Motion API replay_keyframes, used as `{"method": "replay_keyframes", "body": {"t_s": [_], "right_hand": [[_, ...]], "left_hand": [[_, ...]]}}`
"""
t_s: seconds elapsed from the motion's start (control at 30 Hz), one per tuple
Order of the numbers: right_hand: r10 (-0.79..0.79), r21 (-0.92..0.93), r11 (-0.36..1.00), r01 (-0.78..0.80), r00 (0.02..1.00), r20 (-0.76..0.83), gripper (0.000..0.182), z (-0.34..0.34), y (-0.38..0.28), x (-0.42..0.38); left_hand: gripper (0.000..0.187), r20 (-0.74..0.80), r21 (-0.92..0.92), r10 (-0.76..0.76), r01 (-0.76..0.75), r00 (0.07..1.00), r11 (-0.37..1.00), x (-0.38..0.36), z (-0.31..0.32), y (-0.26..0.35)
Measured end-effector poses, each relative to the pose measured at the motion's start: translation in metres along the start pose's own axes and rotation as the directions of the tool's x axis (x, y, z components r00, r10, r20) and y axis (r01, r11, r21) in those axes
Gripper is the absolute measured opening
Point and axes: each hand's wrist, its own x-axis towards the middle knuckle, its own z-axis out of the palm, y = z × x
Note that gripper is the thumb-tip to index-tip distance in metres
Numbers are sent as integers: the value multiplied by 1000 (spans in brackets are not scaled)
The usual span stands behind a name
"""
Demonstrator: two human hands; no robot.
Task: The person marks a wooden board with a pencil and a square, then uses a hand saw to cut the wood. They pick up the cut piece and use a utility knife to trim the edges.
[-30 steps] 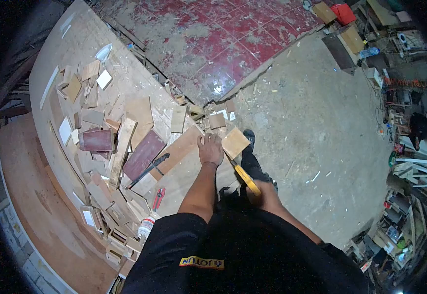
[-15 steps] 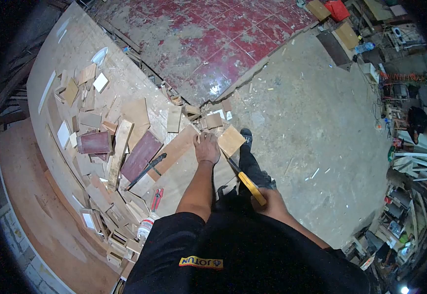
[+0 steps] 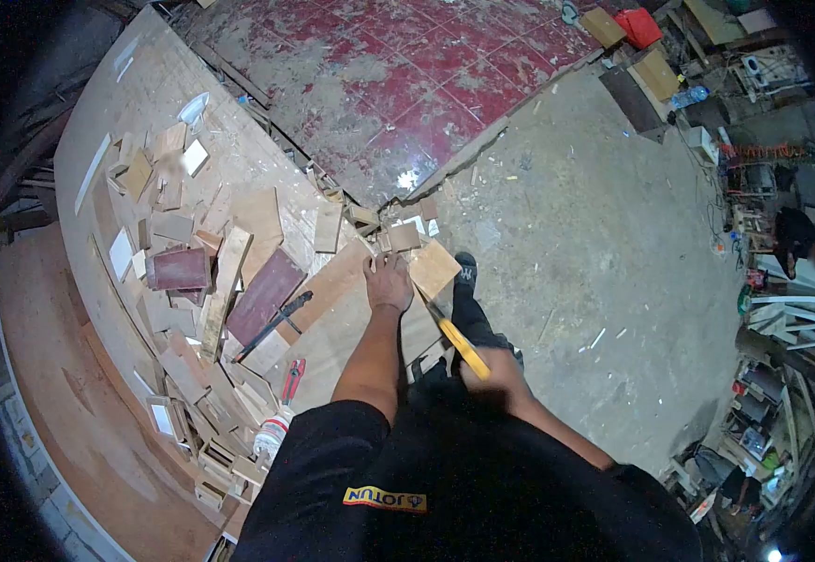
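My left hand (image 3: 390, 283) lies with spread fingers against the left edge of a light wooden board (image 3: 433, 269), at the bench corner. What is under the palm is hidden. In my right hand (image 3: 503, 382) is a yellow-handled handsaw (image 3: 463, 347), slightly blurred, with its thin dark blade seen nearly edge-on. The blade's front end meets the near edge of the light board. Left of my left hand, a long brown board (image 3: 328, 290) lies on the bench. A black bar clamp (image 3: 276, 325) rests near it, with red-handled pliers (image 3: 293, 381) closer to me.
Wood offcuts, including a maroon block (image 3: 180, 269), litter the bench (image 3: 239, 150) on the left. Red tiles (image 3: 426, 84) lie ahead, and concrete floor (image 3: 594, 244) is on the right. Another person (image 3: 798, 239) is at the far right among stacked materials.
My right hand and the saw have shifted forward and left. My left hand stays beside the light board. The whole view has shifted slightly.
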Motion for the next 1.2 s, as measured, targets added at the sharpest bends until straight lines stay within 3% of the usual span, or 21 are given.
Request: {"method": "replay_keyframes", "body": {"t_s": [0.1,0.27,0.37,0.43,0.53,0.67,0.73,0.77,0.93,1.07,1.13,1.2], "right_hand": [[26,4,1000,-25,998,-50,24,7,-18,21],[13,6,1000,-13,999,-43,25,-11,4,-26],[80,146,986,-83,996,24,23,-16,-5,-25],[4,25,1000,-2,997,-76,22,5,-2,10],[-52,21,998,55,993,-107,22,20,13,26],[-115,96,987,127,986,-123,22,-23,7,-35],[18,118,993,-24,998,55,24,-46,4,-52],[13,115,993,-20,998,56,24,-48,6,-52],[-38,-50,998,40,998,47,25,-50,9,-41],[-115,-67,991,116,993,15,25,-51,1,-21],[-50,-221,972,80,989,138,28,-65,-9,-18],[-78,-235,965,112,985,153,29,-78,-11,-21]], "left_hand": [[34,8,-19,-3,3,1000,1000,0,-1,0],[34,12,-5,-16,16,1000,1000,0,-9,2],[32,-8,6,-15,15,1000,1000,1,-8,3],[32,5,5,-20,20,1000,1000,-3,-10,5],[32,26,-57,-15,17,1000,998,-3,-13,3],[31,63,25,-19,18,998,1000,-5,-12,6],[31,26,37,-23,22,999,999,0,-11,6],[30,18,38,-23,22,1000,999,0,-10,5],[29,-5,4,-21,21,1000,1000,-1,-9,3],[28,-37,-26,-56,55,998,998,1,-4,3],[28,-36,-38,-88,87,995,995,2,-4,2],[26,-72,-90,-155,148,985,985,4,-3,4]]}}
